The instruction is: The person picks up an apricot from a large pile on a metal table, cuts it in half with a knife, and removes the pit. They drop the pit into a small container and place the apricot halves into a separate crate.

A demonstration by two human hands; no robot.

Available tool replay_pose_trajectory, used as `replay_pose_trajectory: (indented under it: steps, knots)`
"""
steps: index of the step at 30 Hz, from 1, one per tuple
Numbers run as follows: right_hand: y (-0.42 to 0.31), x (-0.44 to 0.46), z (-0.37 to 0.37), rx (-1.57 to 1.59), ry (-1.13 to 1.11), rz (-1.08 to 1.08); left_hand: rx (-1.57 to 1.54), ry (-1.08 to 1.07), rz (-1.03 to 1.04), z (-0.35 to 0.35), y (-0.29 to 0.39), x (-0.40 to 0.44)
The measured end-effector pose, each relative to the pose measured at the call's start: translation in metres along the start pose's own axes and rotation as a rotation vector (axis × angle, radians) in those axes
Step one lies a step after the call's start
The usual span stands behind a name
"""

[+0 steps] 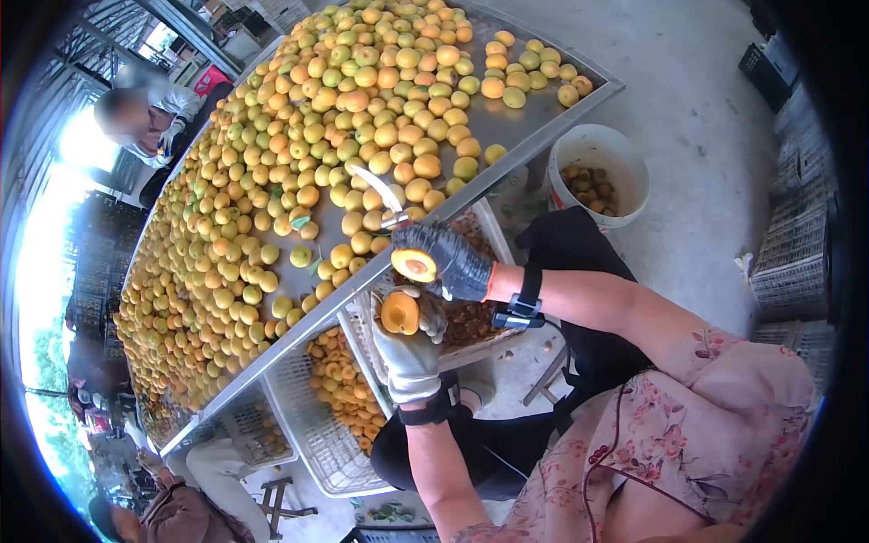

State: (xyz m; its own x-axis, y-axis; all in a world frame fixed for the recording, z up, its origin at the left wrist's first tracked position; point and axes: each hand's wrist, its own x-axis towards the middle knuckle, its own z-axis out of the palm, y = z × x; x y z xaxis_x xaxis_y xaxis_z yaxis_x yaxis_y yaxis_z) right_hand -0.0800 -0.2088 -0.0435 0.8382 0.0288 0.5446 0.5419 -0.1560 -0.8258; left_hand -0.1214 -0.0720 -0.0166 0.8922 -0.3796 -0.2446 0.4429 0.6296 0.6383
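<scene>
My right hand (453, 261), in a dark glove, is closed on a knife with a curved blade (378, 188). The same fingers hold a halved apricot (414, 265), its cut face showing what looks like the stone. Just below, my left hand (405, 362), in a whitish glove, grips another apricot half (399, 312) with a hollow centre. Both hands are over the near edge of a metal table (534, 149) heaped with whole yellow-orange apricots (299, 136). Under them is a white crate (502, 240) with brownish contents, partly hidden by my hands.
A second white crate (330, 466) holds apricot halves (344, 389). To the right, a white bucket (625, 154) contains darker fruit. Other people (136, 127) sit around the table, one at lower left (181, 516). Stacked crates (797, 226) line the right side.
</scene>
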Motion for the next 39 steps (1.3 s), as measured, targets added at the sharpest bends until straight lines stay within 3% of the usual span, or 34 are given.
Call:
replay_pose_trajectory:
  steps: [2, 5, 6, 7, 9, 10, 11, 13, 14, 15, 17, 22, 23, 25, 27, 29, 30, 31, 33, 34, 35, 37, 38, 39]
  knots:
    - [0.001, -0.005, 0.002, 0.461, -0.066, 0.275, 0.013, 0.019, 0.029, -0.007, 0.003, -0.006]
    - [-0.018, 0.001, 0.005, 0.246, -0.181, 0.377, 0.058, 0.059, 0.060, -0.028, 0.008, -0.014]
    - [-0.016, -0.001, 0.012, 0.062, -0.093, 0.033, 0.032, 0.028, 0.078, -0.033, 0.011, -0.017]
    - [-0.014, -0.002, 0.018, 0.066, -0.098, 0.033, 0.031, 0.033, 0.082, -0.034, 0.011, -0.019]
    - [-0.015, 0.002, 0.031, 0.678, -0.259, 0.739, 0.017, 0.397, 0.221, -0.031, 0.012, -0.020]
    - [-0.027, -0.004, 0.038, 0.394, -0.178, 0.505, 0.019, 0.269, 0.300, -0.041, 0.014, -0.024]
    - [-0.039, -0.007, 0.038, 0.329, -0.241, 0.524, 0.021, 0.267, 0.312, -0.046, 0.014, -0.024]
    - [-0.038, -0.024, 0.041, -0.003, -0.332, 0.361, -0.087, 0.438, 0.591, -0.024, 0.020, -0.023]
    - [-0.037, -0.032, 0.044, -0.104, -0.378, 0.324, 0.038, 0.250, 0.609, -0.043, 0.021, -0.027]
    - [-0.041, -0.035, 0.045, -0.207, -0.419, 0.289, 0.040, 0.245, 0.614, -0.050, 0.023, -0.029]
    - [-0.046, -0.037, 0.042, -0.224, -0.449, 0.289, 0.106, 0.219, 0.630, -0.059, 0.023, -0.031]
    - [-0.041, -0.036, 0.041, -0.496, -0.382, 0.105, 0.200, 0.397, 0.745, -0.044, 0.023, -0.035]
    - [-0.036, -0.031, 0.039, -0.495, -0.380, 0.102, 0.275, 0.428, 0.762, -0.051, 0.028, -0.041]
    - [-0.025, -0.019, 0.034, -0.647, -0.389, 0.325, 0.472, 0.519, 0.803, -0.055, 0.047, -0.056]
    - [-0.015, -0.016, 0.031, -0.507, -0.291, 0.268, 0.968, 0.968, 0.817, -0.056, 0.073, -0.070]
    - [0.006, -0.013, 0.036, 0.319, -0.196, 0.403, 1.526, 1.170, 0.796, -0.099, 0.088, -0.076]
    - [-0.001, -0.016, 0.027, 0.570, -0.207, 0.723, 1.467, 1.283, 0.725, -0.108, 0.089, -0.074]
    - [-0.012, -0.012, 0.020, 0.570, -0.200, 0.722, 1.470, 1.275, 0.727, -0.088, 0.086, -0.069]
    - [-0.026, -0.006, 0.008, 1.031, -0.246, 0.931, 0.792, 0.790, 0.754, -0.044, 0.066, -0.053]
    - [-0.019, -0.007, 0.014, 1.092, -0.196, 0.974, 0.622, 0.614, 0.637, -0.047, 0.051, -0.042]
    - [-0.013, -0.007, 0.021, 1.089, -0.196, 0.972, 0.586, 0.534, 0.476, -0.040, 0.037, -0.035]
    - [-0.012, -0.007, 0.037, 1.062, 0.040, 1.061, 0.519, 0.312, 0.391, 0.002, 0.012, -0.021]
    - [-0.006, -0.011, 0.048, 1.071, 0.104, 0.882, 0.738, 0.400, 0.440, 0.007, -0.001, -0.016]
    - [-0.002, -0.013, 0.051, 0.500, 0.120, 0.390, 0.960, 0.482, 0.486, 0.007, -0.010, -0.011]
